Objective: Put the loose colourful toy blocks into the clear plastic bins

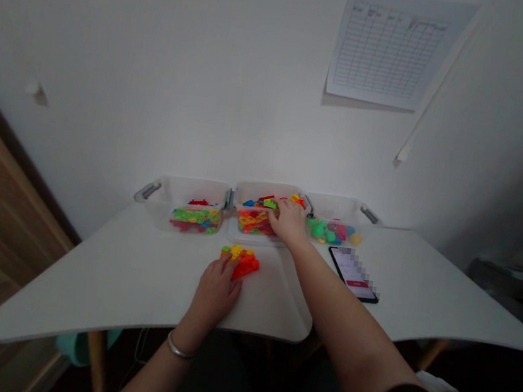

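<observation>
My left hand (217, 289) rests on the table with its fingers curled over a small cluster of joined toy building bricks (246, 265), red, yellow, orange and green. My right hand (289, 222) reaches over the front of the middle clear plastic box (267, 188). Its thumb and forefinger are apart among loose toy bricks (267, 203) in several colours. I see nothing held between them, though the other fingertips are hidden.
A left clear box (159, 212) holds green, red and blue pieces. The right box (346, 204) contains green balls and other colourful pieces. A phone (350, 273) lies right of my forearm on the white table (128, 269). A printed sheet (388, 52) hangs on the wall behind.
</observation>
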Demonstrator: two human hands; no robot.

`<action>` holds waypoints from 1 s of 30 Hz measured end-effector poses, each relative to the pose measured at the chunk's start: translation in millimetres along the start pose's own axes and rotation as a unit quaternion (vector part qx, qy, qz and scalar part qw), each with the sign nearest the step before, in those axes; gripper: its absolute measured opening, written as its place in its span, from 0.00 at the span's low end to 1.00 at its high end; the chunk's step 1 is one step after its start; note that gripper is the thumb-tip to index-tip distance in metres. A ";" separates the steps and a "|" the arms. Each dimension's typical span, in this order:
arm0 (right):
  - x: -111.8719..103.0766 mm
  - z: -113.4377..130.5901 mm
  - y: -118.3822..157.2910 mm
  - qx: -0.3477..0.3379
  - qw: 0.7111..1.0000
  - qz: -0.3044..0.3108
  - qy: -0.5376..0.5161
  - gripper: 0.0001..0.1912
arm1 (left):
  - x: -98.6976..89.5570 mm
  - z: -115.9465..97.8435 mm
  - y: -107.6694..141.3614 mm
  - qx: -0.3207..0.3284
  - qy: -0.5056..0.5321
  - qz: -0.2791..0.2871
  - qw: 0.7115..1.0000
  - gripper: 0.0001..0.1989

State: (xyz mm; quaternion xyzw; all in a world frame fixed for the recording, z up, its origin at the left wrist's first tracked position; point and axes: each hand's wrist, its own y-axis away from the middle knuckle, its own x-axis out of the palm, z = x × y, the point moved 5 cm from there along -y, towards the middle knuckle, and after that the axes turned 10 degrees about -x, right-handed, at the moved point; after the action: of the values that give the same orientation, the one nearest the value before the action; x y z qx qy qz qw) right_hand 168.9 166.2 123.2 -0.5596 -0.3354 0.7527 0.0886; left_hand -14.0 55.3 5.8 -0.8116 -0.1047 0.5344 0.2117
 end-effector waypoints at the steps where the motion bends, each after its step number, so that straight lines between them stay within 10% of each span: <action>1: 1.5 0.6 1.4 -0.008 1.000 0.002 0.005 0.22 | -0.1 0.0 -0.1 0.000 -0.002 0.002 1.000 0.20; 16: 15.5 13.9 57.5 -0.093 0.976 -0.124 -0.151 0.26 | -1.6 -2.3 -0.5 0.002 -0.012 0.003 1.000 0.20; 23: 63.3 41.7 105.4 -0.133 0.957 0.046 -0.255 0.24 | -0.9 -1.1 -0.2 0.009 -0.015 -0.002 1.000 0.19; 30: 60.8 44.7 111.7 -0.136 0.948 0.102 -0.269 0.22 | -0.7 -0.7 -0.5 0.006 -0.001 -0.008 1.000 0.18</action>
State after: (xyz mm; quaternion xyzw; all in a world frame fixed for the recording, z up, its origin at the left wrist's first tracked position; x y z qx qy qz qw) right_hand 133.9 94.2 14.8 -0.3741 -0.3871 0.8277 -0.1588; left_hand -13.7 55.4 6.8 -0.8090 -0.1081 0.5340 0.2205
